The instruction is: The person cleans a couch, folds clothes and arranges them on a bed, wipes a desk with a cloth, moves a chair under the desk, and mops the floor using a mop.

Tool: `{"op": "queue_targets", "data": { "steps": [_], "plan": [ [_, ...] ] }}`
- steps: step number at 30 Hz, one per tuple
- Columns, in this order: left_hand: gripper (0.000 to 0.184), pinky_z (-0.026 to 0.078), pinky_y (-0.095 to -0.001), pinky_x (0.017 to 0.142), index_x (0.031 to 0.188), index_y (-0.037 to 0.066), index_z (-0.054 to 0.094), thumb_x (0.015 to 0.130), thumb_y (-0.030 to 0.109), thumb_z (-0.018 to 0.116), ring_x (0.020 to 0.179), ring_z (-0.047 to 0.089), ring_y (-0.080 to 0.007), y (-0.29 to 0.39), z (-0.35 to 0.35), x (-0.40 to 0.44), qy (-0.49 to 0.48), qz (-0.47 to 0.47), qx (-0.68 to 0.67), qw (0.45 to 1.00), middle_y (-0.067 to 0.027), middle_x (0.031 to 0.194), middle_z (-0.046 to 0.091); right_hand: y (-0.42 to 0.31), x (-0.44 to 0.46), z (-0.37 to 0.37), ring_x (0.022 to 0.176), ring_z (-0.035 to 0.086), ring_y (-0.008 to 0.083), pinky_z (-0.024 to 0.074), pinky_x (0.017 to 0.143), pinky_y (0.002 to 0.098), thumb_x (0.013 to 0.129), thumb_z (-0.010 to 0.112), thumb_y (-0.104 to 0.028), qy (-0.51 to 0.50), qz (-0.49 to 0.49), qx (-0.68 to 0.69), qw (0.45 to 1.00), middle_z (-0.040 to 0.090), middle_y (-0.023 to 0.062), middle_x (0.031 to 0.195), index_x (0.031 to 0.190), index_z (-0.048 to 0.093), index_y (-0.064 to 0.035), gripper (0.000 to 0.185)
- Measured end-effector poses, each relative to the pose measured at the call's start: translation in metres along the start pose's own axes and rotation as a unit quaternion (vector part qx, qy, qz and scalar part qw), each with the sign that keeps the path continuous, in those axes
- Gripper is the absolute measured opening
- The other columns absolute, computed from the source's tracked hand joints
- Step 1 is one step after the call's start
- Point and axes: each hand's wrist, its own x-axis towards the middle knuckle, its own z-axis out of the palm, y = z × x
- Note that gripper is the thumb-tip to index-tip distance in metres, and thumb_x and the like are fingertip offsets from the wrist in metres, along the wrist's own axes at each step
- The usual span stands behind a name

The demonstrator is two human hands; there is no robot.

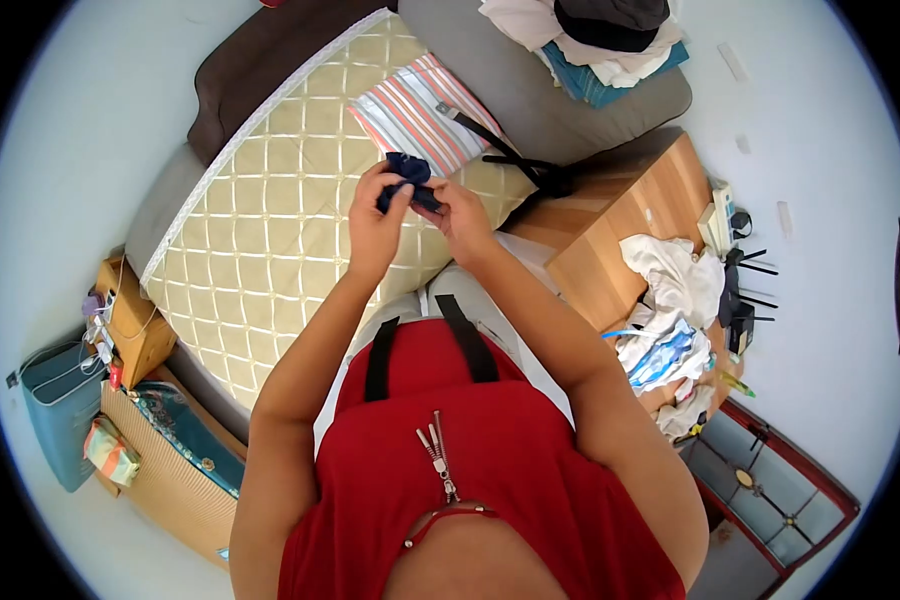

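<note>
A small bunched navy-blue cloth (408, 167) is held up between both hands, above the bed's near edge. Closed around its left side is my left hand (374, 222), with the thumb pressed on the fabric. My right hand (460, 214) pinches its lower right part. Whether the cloth is a sock or some other small garment cannot be made out. Just beyond the hands, a striped folded cloth (425, 108) in pink, grey and white lies flat. Across its right side runs a black belt (500, 146) with a metal buckle.
The bed (240, 240) has a quilted beige cover. A dark hat (615, 22) tops folded clothes at the back right. To the right, a wooden cabinet (615, 225) carries crumpled clothes (680, 275) and a black router (735, 290). A blue bin (55, 410) stands far left.
</note>
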Motion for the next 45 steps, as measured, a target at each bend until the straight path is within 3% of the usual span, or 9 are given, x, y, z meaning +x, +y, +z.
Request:
{"op": "queue_targets", "data": {
  "steps": [4, 7, 13, 22, 25, 31, 35, 39, 45],
  "plan": [
    [0.015, 0.041, -0.0358, 0.098, 0.098, 0.002, 0.066, 0.086, 0.009, 0.065, 0.118, 0.052, -0.0308, 0.032, 0.002, -0.002, -0.063, -0.023, 0.014, 0.998, -0.0205, 0.13, 0.052, -0.022, -0.02, 0.021, 0.091, 0.059, 0.0111, 0.0478, 0.083, 0.0294, 0.097, 0.053, -0.02, -0.028, 0.011, 0.055, 0.998, 0.062, 0.0013, 0.099, 0.104, 0.061, 0.0024, 0.025],
    [0.015, 0.042, -0.036, 0.096, 0.1, 0.0, 0.065, 0.088, 0.009, 0.063, 0.117, 0.054, -0.0321, 0.036, 0.001, -0.001, -0.075, -0.022, -0.024, 0.997, -0.0215, 0.131, 0.051, -0.022, -0.023, 0.019, 0.093, 0.057, 0.0094, 0.0459, 0.085, 0.0276, 0.095, 0.058, -0.024, -0.049, -0.054, -0.098, 0.993, 0.061, -0.0003, 0.1, 0.108, 0.062, 0.0019, 0.029],
    [0.03, 0.048, -0.032, 0.085, 0.11, 0.0, 0.055, 0.084, 0.008, 0.068, 0.102, 0.059, -0.0234, 0.016, 0.007, 0.002, -0.03, -0.034, -0.096, 0.994, -0.0199, 0.127, 0.054, -0.015, -0.016, 0.013, 0.093, 0.056, 0.0104, 0.0451, 0.083, 0.0239, 0.092, 0.063, -0.021, 0.019, -0.107, -0.086, 0.99, 0.058, 0.0045, 0.109, 0.114, 0.062, 0.0055, 0.035],
    [0.037, 0.049, -0.0309, 0.079, 0.11, -0.001, 0.052, 0.078, 0.006, 0.07, 0.091, 0.059, -0.0193, 0.011, 0.006, 0.007, -0.028, -0.012, -0.029, 0.999, -0.0176, 0.12, 0.058, -0.011, -0.011, 0.017, 0.098, 0.058, 0.0138, 0.048, 0.081, 0.0253, 0.085, 0.065, -0.005, 0.046, -0.279, -0.307, 0.909, 0.054, 0.0114, 0.121, 0.102, 0.067, 0.0061, 0.02],
    [0.034, 0.046, -0.0286, 0.09, 0.111, -0.003, 0.05, 0.082, 0.003, 0.067, 0.101, 0.057, -0.0164, 0.02, 0.001, 0.008, -0.05, -0.053, 0.033, 0.997, -0.0121, 0.109, 0.059, -0.016, -0.014, 0.023, 0.099, 0.058, 0.0152, 0.0491, 0.081, 0.0262, 0.085, 0.063, -0.003, 0.056, -0.307, -0.343, 0.886, 0.054, 0.0131, 0.121, 0.1, 0.068, 0.0038, 0.018],
    [0.015, 0.045, -0.0241, 0.071, 0.098, -0.003, 0.059, 0.086, 0.006, 0.059, 0.08, 0.054, -0.0094, 0.018, -0.007, 0.012, -0.016, -0.158, -0.058, 0.986, -0.004, 0.082, 0.06, -0.021, -0.021, 0.03, 0.101, 0.061, 0.0269, 0.0518, 0.081, 0.0316, 0.08, 0.067, -0.004, 0.025, -0.347, -0.348, 0.871, 0.058, 0.0168, 0.116, 0.098, 0.067, -0.0008, 0.018],
    [0.014, 0.041, -0.0218, 0.072, 0.098, -0.002, 0.06, 0.091, 0.005, 0.05, 0.078, 0.05, -0.008, 0.029, -0.005, 0.012, -0.015, -0.118, -0.12, 0.986, -0.0009, 0.085, 0.058, -0.008, -0.01, 0.022, 0.097, 0.059, 0.0183, 0.0501, 0.081, 0.0284, 0.078, 0.067, 0.0, 0.056, -0.412, -0.422, 0.806, 0.055, 0.0129, 0.116, 0.105, 0.06, 0.001, 0.028],
    [0.012, 0.043, -0.0232, 0.075, 0.097, 0.002, 0.059, 0.092, 0.004, 0.047, 0.079, 0.051, -0.0083, 0.049, 0.002, 0.012, -0.023, -0.144, -0.2, 0.969, -0.0005, 0.086, 0.056, 0.008, 0.01, -0.01, 0.081, 0.056, 0.0113, 0.0457, 0.069, 0.0248, 0.077, 0.064, 0.003, 0.098, -0.295, -0.423, 0.851, 0.06, 0.0039, 0.088, 0.097, 0.06, -0.0022, 0.021],
    [0.011, 0.051, -0.0334, 0.083, 0.101, 0.009, 0.052, 0.097, 0.01, 0.042, 0.088, 0.062, -0.017, 0.039, 0.009, 0.018, 0.001, -0.33, -0.416, 0.847, -0.0061, 0.095, 0.062, -0.006, 0.009, -0.011, 0.077, 0.058, 0.0098, 0.0483, 0.069, 0.0261, 0.084, 0.057, -0.002, 0.097, -0.169, -0.152, 0.969, 0.061, 0.0028, 0.087, 0.095, 0.059, -0.0041, 0.011]
  ]
}}
